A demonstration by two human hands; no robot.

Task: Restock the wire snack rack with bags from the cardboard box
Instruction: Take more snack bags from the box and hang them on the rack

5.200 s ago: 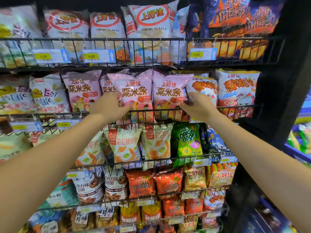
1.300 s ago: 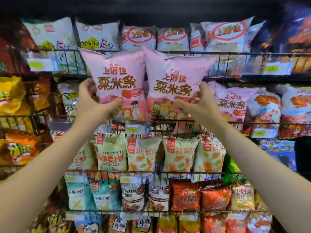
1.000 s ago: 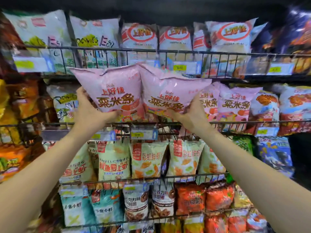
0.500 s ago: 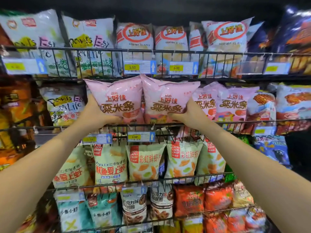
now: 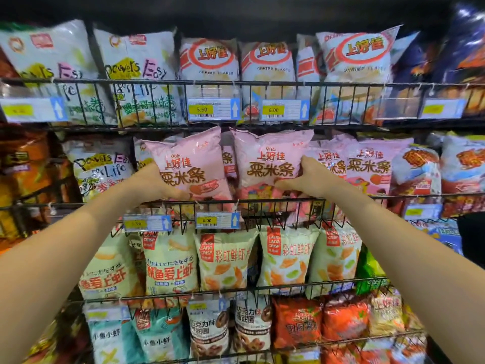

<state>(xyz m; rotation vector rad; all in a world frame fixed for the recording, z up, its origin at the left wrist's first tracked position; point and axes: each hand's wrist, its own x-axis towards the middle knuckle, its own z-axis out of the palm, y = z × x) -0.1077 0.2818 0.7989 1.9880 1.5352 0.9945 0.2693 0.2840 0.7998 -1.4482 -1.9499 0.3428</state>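
Two pink snack bags stand upright side by side in the second tier of the black wire rack point(image 5: 262, 201). My left hand point(image 5: 154, 183) grips the left pink bag point(image 5: 190, 164) by its lower left side. My right hand point(image 5: 305, 177) grips the right pink bag point(image 5: 271, 160) by its lower right side. Both bags' bottoms sit behind the tier's front wire. More pink bags of the same kind point(image 5: 367, 164) stand just right of them. The cardboard box is out of view.
White shrimp-flake bags point(image 5: 210, 61) fill the top tier, pale crisp bags point(image 5: 225, 258) the third, teal, brown and orange bags the lowest. Price tags point(image 5: 214, 109) hang on the front wires. White bags point(image 5: 101, 166) stand left of my left hand.
Both hands have brought the two pink bags down from in front of the top tier and set them upright into the second tier, still holding them.
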